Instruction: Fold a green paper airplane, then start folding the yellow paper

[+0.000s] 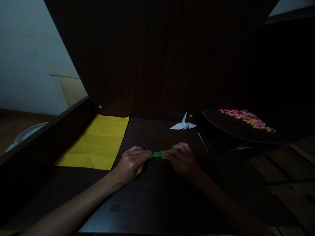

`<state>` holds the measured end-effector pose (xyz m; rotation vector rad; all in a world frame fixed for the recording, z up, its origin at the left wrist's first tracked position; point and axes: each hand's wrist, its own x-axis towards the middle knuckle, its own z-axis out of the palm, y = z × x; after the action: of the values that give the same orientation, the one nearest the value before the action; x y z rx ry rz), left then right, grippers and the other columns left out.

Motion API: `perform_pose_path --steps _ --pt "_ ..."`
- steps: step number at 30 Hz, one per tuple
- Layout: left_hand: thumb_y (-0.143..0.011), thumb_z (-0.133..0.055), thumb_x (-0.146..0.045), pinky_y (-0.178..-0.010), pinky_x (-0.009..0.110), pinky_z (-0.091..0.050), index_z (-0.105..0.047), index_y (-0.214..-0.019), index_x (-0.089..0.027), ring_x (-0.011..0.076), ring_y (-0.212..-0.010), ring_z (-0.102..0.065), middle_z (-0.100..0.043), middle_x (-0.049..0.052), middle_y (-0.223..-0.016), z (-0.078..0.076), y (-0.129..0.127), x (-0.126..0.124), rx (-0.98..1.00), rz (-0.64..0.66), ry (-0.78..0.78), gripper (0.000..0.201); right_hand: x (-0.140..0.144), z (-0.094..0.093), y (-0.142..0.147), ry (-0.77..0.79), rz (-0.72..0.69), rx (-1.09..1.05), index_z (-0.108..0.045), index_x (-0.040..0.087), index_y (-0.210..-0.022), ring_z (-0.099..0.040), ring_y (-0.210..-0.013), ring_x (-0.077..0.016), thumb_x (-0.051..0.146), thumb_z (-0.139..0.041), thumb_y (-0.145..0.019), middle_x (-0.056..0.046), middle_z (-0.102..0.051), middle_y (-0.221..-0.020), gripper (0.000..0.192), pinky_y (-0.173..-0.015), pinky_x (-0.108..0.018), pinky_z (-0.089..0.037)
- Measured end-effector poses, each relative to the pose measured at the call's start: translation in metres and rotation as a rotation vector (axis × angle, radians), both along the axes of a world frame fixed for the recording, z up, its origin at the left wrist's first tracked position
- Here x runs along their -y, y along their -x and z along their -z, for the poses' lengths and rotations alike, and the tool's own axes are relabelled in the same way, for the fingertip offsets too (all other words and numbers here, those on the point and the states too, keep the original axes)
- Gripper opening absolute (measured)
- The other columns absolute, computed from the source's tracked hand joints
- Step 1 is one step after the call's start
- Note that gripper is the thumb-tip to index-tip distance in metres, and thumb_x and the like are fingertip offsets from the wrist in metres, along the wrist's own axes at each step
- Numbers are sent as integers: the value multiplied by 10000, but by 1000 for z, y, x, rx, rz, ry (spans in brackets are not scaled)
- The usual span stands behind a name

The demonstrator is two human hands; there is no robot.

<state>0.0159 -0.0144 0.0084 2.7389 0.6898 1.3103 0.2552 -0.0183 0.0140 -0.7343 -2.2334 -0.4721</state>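
A narrow folded strip of green paper (157, 154) lies flat on the dark wooden desk (152, 203). My left hand (131, 163) presses down on its left end with the fingertips. My right hand (180, 159) presses on its right end. Only a short middle piece of the green paper shows between the two hands; the rest is hidden under my fingers.
A creased yellow paper sheet (97, 142) lies at the left of the desk. A white paper crane (183, 124) stands at the back. A dark tray (236, 131) at the right holds a strip of small bright pieces (246, 118). A dark upright panel (157, 59) closes the back.
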Motion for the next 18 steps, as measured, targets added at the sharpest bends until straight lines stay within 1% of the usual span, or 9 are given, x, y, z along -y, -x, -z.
perform_pose_path --steps 4,8,14,18 --pt "-838 -494 -10 -801 391 -583 -638 -1067 -150 196 -875 -720 -757 91 -970 1 2 0 6 -8 5 305 0 1 -4 15 -37 -66 -693 167 -870 -538 -751 -169 104 -633 -872 -17 -684 -699 87 -724 -338 -397" --pt "-822 -492 3 -812 400 -595 -629 -1078 -133 204 -888 -719 -754 105 -974 3 2 0 -7 -9 -23 321 0 5 -2 42 -68 -114 -706 168 -873 -529 -742 -167 113 -634 -871 -15 -685 -681 90 -718 -339 -397" --pt "-855 -495 -26 -814 401 -594 -618 -1127 -135 204 -902 -713 -748 119 -989 4 5 -2 16 -32 -61 318 -4 0 -5 71 -28 -130 -716 207 -885 -541 -763 -168 176 -689 -845 -18 -711 -770 58 -684 -318 -395" --pt "-866 -559 -78 -787 392 -592 -626 -1123 -151 205 -886 -709 -745 101 -980 5 4 -3 26 -60 -51 276 -5 1 -7 97 -52 -192 -713 216 -865 -550 -759 -170 129 -666 -847 -13 -723 -779 100 -681 -321 -408"
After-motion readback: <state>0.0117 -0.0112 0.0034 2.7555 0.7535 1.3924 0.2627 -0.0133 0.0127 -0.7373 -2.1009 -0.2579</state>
